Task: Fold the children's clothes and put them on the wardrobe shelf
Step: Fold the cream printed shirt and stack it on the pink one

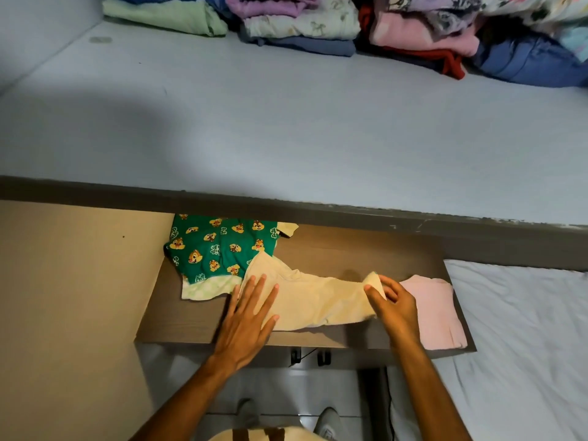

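A pale yellow garment lies spread on a brown shelf board. My left hand rests flat on its left part, fingers apart. My right hand pinches the garment's right edge and lifts a small corner of it. A green top with a chipmunk print lies behind and to the left, partly under the yellow garment and partly hidden by the shelf above. A folded pink piece sits at the right end of the board, next to my right hand.
A wide grey shelf above carries stacks of folded clothes along its back. Its dark front edge overhangs the board. A beige wall stands at left, a white bed sheet at right, my feet below.
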